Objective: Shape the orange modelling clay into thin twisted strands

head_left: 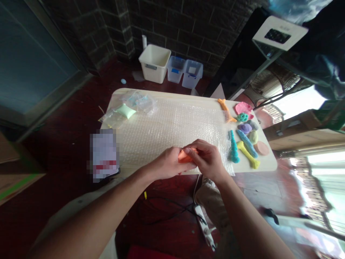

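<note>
An orange lump of modelling clay (185,155) is held between my two hands, above the near edge of the table. My left hand (171,162) cups it from the left with curled fingers. From the right, my right hand (207,156) closes over it, the thumb pressing on its top. Fingers cover much of the lump, so its full shape is hidden. Beneath lies a sheet of bubble wrap (172,126). To the right are a teal clay stick (233,147), a yellow bone-shaped piece (248,154) and a blue clay roll (247,143).
An orange bone-shaped piece (225,110), a pink piece (244,108) and several other clay shapes lie at the table's right end. Plastic bags and a pale green packet (125,111) lie at far left. Bins (155,64) stand behind; a power strip (204,226) lies on the floor.
</note>
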Demonstrator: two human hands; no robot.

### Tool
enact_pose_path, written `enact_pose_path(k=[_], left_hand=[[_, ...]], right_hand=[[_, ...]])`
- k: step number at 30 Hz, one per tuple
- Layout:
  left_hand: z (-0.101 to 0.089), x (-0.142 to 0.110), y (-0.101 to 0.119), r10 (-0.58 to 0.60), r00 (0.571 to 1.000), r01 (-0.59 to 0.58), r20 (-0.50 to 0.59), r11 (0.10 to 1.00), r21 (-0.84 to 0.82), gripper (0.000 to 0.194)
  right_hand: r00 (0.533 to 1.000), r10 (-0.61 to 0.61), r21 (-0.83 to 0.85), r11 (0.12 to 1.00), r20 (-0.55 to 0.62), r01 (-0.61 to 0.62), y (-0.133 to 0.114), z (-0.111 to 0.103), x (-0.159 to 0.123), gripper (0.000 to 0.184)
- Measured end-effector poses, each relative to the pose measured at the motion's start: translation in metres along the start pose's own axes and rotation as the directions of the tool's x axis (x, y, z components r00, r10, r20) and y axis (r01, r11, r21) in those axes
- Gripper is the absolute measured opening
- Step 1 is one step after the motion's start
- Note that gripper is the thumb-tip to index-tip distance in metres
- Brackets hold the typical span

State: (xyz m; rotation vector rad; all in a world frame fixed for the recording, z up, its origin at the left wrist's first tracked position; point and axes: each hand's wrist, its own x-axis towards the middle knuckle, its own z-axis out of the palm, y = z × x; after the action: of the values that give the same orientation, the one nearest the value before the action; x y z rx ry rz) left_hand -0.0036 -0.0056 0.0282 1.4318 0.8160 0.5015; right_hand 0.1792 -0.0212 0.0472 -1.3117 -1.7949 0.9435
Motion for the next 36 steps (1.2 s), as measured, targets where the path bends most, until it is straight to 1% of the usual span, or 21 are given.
enact_pose_path(k=[1,3,5,7,9,10,12,13,14,15,16,17,19,21,23,25,27,30,34,36], left_hand=[[0.000,0.000,-0.001,0.000,1.000,0.000,-0.011,1.000,0.016,0.022],[0.000,-0.001,-0.002,-0.018,1.000,0.018,-0.023,1.000,0.009,0.022],[0.000,-0.001,-0.001,-0.056,0.998,0.056,0.009,0.997,-0.045,0.024],[-0.002,-0.001,0.002,-0.086,0.994,0.094,0.066,0.985,-0.147,0.025],[-0.006,0.000,0.005,-0.112,0.991,0.126,0.066,0.953,-0.277,0.032],[-0.008,0.001,0.005,-0.128,0.991,0.131,0.031,0.934,-0.332,0.035],[-0.011,0.004,0.005,-0.143,0.985,0.096,-0.092,0.915,-0.391,0.034],[-0.013,0.006,0.003,-0.136,0.978,0.064,-0.160,0.918,-0.392,0.032],[-0.014,0.007,0.002,-0.122,0.969,0.033,-0.216,0.927,-0.374,0.030],[-0.014,0.008,0.000,-0.101,0.963,0.010,-0.250,0.940,-0.341,0.028],[-0.015,0.009,-0.002,-0.081,0.961,-0.002,-0.264,0.954,-0.299,0.026],[-0.014,0.009,-0.004,-0.059,0.965,-0.007,-0.254,0.968,-0.252,0.025],[-0.013,0.009,-0.006,-0.010,0.979,-0.025,-0.204,0.986,-0.167,0.024],[-0.011,0.008,-0.007,0.037,0.984,-0.062,-0.174,0.988,-0.141,0.025],[-0.010,0.008,-0.005,0.047,0.983,-0.082,-0.180,0.977,-0.195,0.031],[-0.009,0.008,-0.003,0.034,0.976,-0.092,-0.214,0.959,-0.267,0.038],[-0.009,0.008,-0.001,0.037,0.965,-0.115,-0.258,0.949,-0.293,0.038],[-0.011,0.008,-0.002,0.072,0.948,-0.152,-0.312,0.959,-0.241,0.034],[-0.011,0.006,-0.003,0.075,0.946,-0.138,-0.315,0.973,-0.183,0.028],[-0.010,0.006,-0.002,0.072,0.948,-0.133,-0.309,0.974,-0.182,0.027]], right_hand=[[1.000,0.009,0.008,1.000,-0.003,-0.009,0.000,0.001,0.000,0.025],[0.997,0.073,0.079,0.994,0.011,-0.073,0.000,0.003,0.000,0.026],[0.989,0.142,0.176,0.973,0.053,-0.149,0.001,0.004,-0.001,0.027],[0.983,0.169,0.214,0.960,0.067,-0.179,0.004,0.003,0.000,0.029],[0.982,0.188,0.228,0.957,-0.004,-0.182,0.009,0.000,0.001,0.031],[0.977,0.204,0.245,0.952,-0.059,-0.184,0.011,-0.002,0.002,0.032],[0.958,0.245,0.304,0.933,-0.147,-0.192,0.016,-0.006,0.005,0.034],[0.954,0.255,0.323,0.926,-0.161,-0.193,0.016,-0.008,0.006,0.035],[0.955,0.257,0.327,0.924,-0.148,-0.198,0.016,-0.009,0.006,0.036],[0.961,0.254,0.318,0.925,-0.112,-0.208,0.015,-0.010,0.006,0.037],[0.966,0.250,0.296,0.929,-0.062,-0.221,0.014,-0.011,0.006,0.039],[0.969,0.247,0.261,0.936,-0.011,-0.236,0.012,-0.011,0.005,0.041],[0.969,0.241,0.171,0.954,0.050,-0.246,0.009,-0.011,0.003,0.044],[0.974,0.221,0.098,0.970,0.042,-0.224,0.008,-0.010,0.001,0.049],[0.980,0.197,0.077,0.977,0.008,-0.197,0.010,-0.008,0.001,0.054],[0.982,0.190,0.081,0.979,-0.008,-0.189,0.011,-0.007,0.001,0.054],[0.982,0.189,0.100,0.977,-0.020,-0.186,0.012,-0.006,0.001,0.049],[0.983,0.173,0.158,0.974,-0.055,-0.162,0.011,-0.006,0.001,0.033],[0.989,0.142,0.205,0.970,-0.036,-0.131,0.009,-0.005,0.000,0.027],[0.988,0.151,0.219,0.965,-0.018,-0.143,0.008,-0.004,-0.001,0.026]])
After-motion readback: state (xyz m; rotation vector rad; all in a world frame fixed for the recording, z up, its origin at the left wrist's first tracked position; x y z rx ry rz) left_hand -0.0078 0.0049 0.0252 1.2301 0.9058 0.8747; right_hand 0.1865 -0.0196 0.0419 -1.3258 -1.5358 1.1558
